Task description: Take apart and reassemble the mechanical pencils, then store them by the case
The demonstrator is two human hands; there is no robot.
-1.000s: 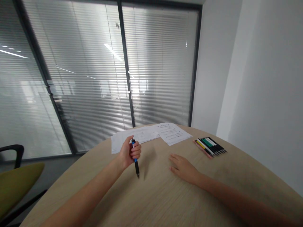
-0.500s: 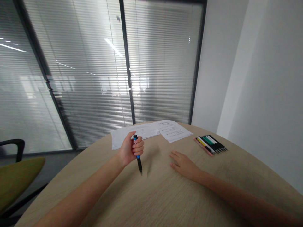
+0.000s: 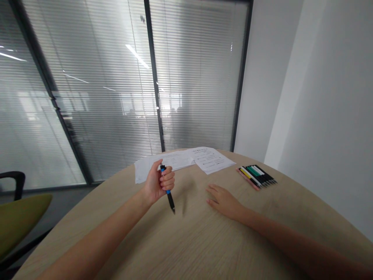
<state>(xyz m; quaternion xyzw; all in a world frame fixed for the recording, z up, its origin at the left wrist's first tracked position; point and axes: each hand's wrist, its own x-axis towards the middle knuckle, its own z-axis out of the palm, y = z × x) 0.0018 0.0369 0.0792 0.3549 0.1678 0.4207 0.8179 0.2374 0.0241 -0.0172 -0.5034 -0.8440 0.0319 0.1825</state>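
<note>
Wrapped in my left hand [image 3: 159, 182] is a blue and black pen [image 3: 170, 201], its tip pointing down and its top near my thumb. The pen is held above the table [image 3: 186, 245], where its shadow falls. My right hand [image 3: 223, 202] lies on the tabletop with its fingers stretched out, holding nothing. To the right of that hand is a row of several pens [image 3: 256, 176] laid side by side, in black, white, green, yellow and pink.
White sheets of paper lie at the far side of the table: a printed sheet [image 3: 212, 159] and others [image 3: 141, 171] to its left. A chair with a green seat [image 3: 23, 217] stands at the left. Blinds [image 3: 198, 77] and a white wall [image 3: 326, 116] lie beyond.
The whole view has shifted slightly. My left hand keeps its hold on the pen, the thumb still at its top. My right hand stays flat on the table.
</note>
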